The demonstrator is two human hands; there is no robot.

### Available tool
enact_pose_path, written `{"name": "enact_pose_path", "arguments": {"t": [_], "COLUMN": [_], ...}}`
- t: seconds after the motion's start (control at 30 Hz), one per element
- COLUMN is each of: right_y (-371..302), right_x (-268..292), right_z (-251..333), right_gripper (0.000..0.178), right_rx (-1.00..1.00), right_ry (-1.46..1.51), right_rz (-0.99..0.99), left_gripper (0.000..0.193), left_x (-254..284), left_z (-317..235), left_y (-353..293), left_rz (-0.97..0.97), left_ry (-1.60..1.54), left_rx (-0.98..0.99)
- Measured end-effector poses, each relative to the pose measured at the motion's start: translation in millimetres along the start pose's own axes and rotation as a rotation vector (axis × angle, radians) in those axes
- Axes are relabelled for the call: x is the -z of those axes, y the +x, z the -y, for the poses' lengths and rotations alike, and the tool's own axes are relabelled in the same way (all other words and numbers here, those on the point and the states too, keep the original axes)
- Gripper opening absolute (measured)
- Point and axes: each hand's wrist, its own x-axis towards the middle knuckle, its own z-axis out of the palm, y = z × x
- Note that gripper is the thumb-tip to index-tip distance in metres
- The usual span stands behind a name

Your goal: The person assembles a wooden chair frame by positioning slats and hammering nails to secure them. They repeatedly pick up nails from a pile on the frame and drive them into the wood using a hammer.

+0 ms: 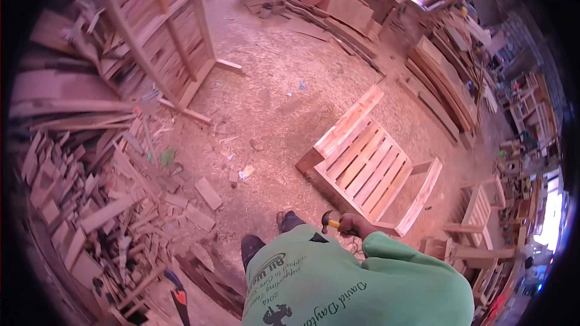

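My right hand (pixel 355 225) is wrapped round the yellow handle of a hammer (pixel 329 221). The dark hammer head points left, just in front of my green shirt. Right beside this hand, and slightly beyond it, a slatted wooden frame (pixel 367 172) with thick end posts rests on the floor. Whether the hand touches the frame I cannot tell. My left hand does not show.
A tall slatted panel (pixel 160 21) leans at the far left. Wood offcuts (pixel 66 205) heap up on the left, near a black and orange object (pixel 179 297). Stacked boards (pixel 444 78) lie at right; another slatted frame (pixel 478 208) stands nearer. Sawdust covers the floor (pixel 266 96).
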Motion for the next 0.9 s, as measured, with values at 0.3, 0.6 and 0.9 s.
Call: {"name": "enact_pose_path", "arguments": {"t": [0.3, 0.6, 0.9], "right_y": [39, 62, 126], "right_x": [95, 65, -76], "right_z": [37, 77, 148], "right_gripper": [0.014, 0.024, 0.024], "right_rx": [0.046, -0.17, -0.242], "right_ry": [0.57, 0.705, 1.277], "right_rz": [-0.131, -0.383, -0.514], "left_gripper": [0.043, 0.038, 0.029], "left_x": [-143, -329, -594], "left_z": [-240, -523, -879], "left_y": [121, 256, 186], "left_rz": [0.258, 0.571, 1.11], "left_ry": [0.056, 0.095, 0.021], "left_rx": [-0.265, -0.639, -1.343]}}
